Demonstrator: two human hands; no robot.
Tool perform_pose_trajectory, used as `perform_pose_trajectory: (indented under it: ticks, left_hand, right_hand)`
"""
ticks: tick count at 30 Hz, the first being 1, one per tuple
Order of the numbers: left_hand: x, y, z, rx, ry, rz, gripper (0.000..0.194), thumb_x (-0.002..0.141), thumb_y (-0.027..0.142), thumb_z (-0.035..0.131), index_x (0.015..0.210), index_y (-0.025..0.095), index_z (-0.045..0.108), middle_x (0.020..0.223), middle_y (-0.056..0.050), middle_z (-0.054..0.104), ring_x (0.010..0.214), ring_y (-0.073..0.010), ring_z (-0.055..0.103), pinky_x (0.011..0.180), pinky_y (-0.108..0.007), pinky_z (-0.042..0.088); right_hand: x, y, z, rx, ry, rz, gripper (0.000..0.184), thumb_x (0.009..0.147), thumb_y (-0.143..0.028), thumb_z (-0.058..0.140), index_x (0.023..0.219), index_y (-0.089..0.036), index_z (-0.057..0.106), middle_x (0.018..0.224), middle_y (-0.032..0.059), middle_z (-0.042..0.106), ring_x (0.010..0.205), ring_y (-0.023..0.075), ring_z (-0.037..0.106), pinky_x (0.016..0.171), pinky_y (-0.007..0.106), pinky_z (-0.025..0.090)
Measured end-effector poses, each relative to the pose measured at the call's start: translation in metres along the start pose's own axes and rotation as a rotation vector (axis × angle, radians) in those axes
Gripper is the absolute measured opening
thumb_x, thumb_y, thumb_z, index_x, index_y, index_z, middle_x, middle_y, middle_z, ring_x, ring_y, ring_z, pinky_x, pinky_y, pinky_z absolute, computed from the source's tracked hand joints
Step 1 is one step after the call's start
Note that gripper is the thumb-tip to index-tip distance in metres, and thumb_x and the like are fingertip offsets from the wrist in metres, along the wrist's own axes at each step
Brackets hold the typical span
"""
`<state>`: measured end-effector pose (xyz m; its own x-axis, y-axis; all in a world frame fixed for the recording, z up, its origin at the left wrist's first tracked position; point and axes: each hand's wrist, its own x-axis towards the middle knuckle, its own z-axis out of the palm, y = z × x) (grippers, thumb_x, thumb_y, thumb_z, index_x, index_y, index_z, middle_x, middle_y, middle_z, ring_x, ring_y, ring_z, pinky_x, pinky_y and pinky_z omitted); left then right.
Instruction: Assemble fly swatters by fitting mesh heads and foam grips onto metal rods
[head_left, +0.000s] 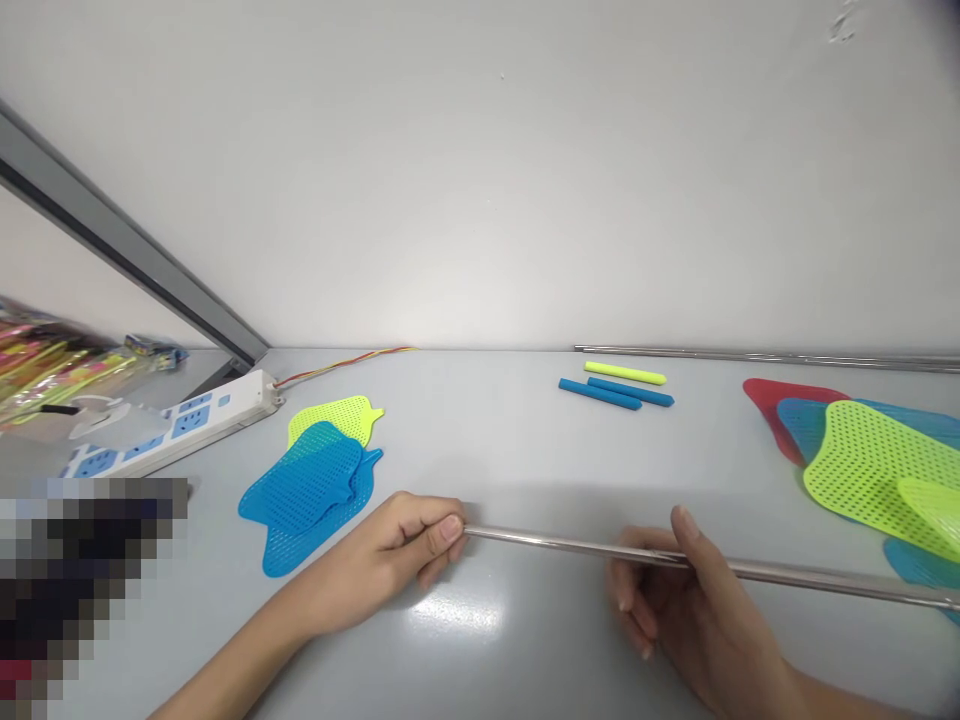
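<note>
A thin shiny metal rod point(559, 543) runs across the front of the table and leaves the view at the right. It looks thicker toward the right. My left hand point(420, 545) pinches its left end between thumb and fingers, which hide the tip. Farther along, my right hand point(679, 600) holds the rod loosely, with the thumb over the front and curled fingers behind and below. Left of my left hand lie perforated fly swatter heads, blue ones point(300, 480) partly covering a yellow-green one point(349, 415).
One yellow point(622, 373) and two blue tubes point(600, 394) lie near the wall. Behind them are more metal rods point(750, 356). Red, blue and yellow-green swatter heads point(862, 470) overlap at right. A power strip point(210, 420) and bagged colourful items point(67, 370) stand left.
</note>
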<state>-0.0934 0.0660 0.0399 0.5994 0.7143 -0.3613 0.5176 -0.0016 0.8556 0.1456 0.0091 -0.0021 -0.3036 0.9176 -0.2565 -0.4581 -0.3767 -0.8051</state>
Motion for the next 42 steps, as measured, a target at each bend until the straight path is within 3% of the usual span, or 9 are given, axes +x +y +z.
perform_pose_trajectory:
  ticks: [4,6,11,20,26,42]
  left_hand:
    - [-0.002,0.0,-0.006,0.097,0.044,0.017,0.038,0.089,0.036,0.031,0.059,0.015,0.041,0.054,0.006,0.035,0.05,-0.006,0.03,0.047,-0.017,0.024]
    - [-0.003,-0.001,-0.008,0.145,0.054,0.009,0.038,0.089,0.036,0.031,0.059,0.015,0.041,0.055,0.006,0.035,0.05,-0.0062,0.031,0.047,-0.017,0.024]
    - [-0.003,-0.004,-0.009,0.229,0.093,0.003,0.036,0.089,0.037,0.029,0.062,0.016,0.041,0.057,0.005,0.037,0.052,-0.0068,0.033,0.047,-0.017,0.025]
    - [0.006,-0.009,0.0,0.386,0.192,0.157,0.032,0.089,0.03,0.031,0.061,0.017,0.036,0.058,0.005,0.033,0.055,-0.0079,0.035,0.053,-0.019,0.029]
    - [0.004,-0.011,0.001,0.479,0.225,0.202,0.026,0.089,0.024,0.031,0.065,0.018,0.038,0.061,0.004,0.038,0.061,-0.0093,0.04,0.059,-0.021,0.033]
    - [0.005,-0.012,0.001,0.569,0.215,0.201,0.022,0.09,0.022,0.029,0.075,0.019,0.045,0.065,0.003,0.044,0.065,-0.011,0.044,0.061,-0.022,0.035]
  right_hand:
    - [0.003,-0.004,0.001,0.035,0.25,-0.036,0.044,0.077,-0.048,0.046,0.048,-0.016,0.051,0.043,-0.0025,0.037,0.038,0.0075,0.032,0.039,0.021,0.028]
    - [0.004,-0.006,0.001,0.062,0.297,-0.053,0.042,0.076,-0.046,0.049,0.046,-0.016,0.048,0.045,-0.0025,0.038,0.038,0.0071,0.03,0.037,0.021,0.027]
    - [0.004,-0.006,0.0,0.04,0.252,-0.055,0.048,0.079,-0.047,0.043,0.043,-0.016,0.048,0.044,-0.0015,0.036,0.039,0.008,0.031,0.038,0.022,0.027]
    - [0.007,-0.006,-0.002,0.056,0.252,-0.003,0.044,0.081,-0.041,0.041,0.045,-0.016,0.047,0.045,-0.0016,0.038,0.04,0.0082,0.033,0.041,0.022,0.027]
    - [0.006,-0.007,-0.002,0.042,0.217,0.021,0.045,0.081,-0.042,0.039,0.046,-0.016,0.046,0.044,-0.0024,0.035,0.04,0.0084,0.035,0.042,0.022,0.027]
    - [0.009,-0.006,-0.003,0.065,0.242,0.036,0.045,0.078,-0.044,0.041,0.045,-0.016,0.047,0.043,-0.0018,0.036,0.039,0.0092,0.036,0.041,0.023,0.027]
